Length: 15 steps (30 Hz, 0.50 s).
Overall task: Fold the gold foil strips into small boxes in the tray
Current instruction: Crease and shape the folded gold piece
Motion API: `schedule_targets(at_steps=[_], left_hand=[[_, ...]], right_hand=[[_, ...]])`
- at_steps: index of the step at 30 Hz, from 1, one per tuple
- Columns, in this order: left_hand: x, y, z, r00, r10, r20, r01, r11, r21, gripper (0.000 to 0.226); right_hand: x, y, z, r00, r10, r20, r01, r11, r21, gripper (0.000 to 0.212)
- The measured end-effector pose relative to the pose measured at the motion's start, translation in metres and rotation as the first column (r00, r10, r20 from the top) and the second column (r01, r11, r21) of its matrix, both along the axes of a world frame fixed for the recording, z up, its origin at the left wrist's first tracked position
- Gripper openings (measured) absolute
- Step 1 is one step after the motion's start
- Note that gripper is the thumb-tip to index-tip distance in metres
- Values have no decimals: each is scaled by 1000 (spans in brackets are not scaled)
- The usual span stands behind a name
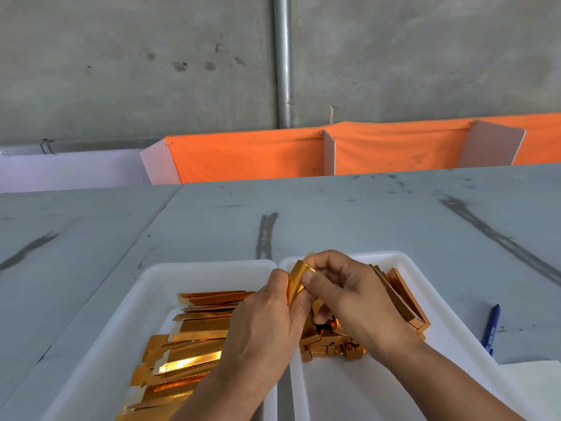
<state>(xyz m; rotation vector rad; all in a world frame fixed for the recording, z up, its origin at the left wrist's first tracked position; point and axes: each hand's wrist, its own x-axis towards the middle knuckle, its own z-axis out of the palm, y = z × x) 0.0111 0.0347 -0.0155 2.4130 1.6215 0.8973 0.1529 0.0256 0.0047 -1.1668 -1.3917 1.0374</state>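
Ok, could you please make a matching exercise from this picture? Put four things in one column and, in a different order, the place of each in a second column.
Things
1. flat gold strips
2. small folded boxes
3. blue pen
4. bent strip

Places
A. on the table, to the right of the right tray
B. pinched between the left hand and the right hand
C. in the left tray
D. in the right tray

Pairs: 1-C, 2-D, 3-A, 4-B
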Motion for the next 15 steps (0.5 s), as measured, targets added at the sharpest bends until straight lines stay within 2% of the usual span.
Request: schedule_targets(at_steps=[4,8,11,15], left_hand=[[-2,1,-1,999,-1,36,0,1000,23,55],[-2,0,-2,999,-22,33,21,1000,22,52],[-1,-3,-2,999,-42,-2,42,998,40,49],[0,-4,-2,997,-68,-30,70,996,56,45]], right_hand=[[5,2,1,994,-92,-56,94,995,40,14],[13,8,4,964,-196,-180,185,980,-76,22],[14,11,3,945,-181,-272,129,972,-196,28],[13,13,2,924,-71,-377,-28,967,-252,30]])
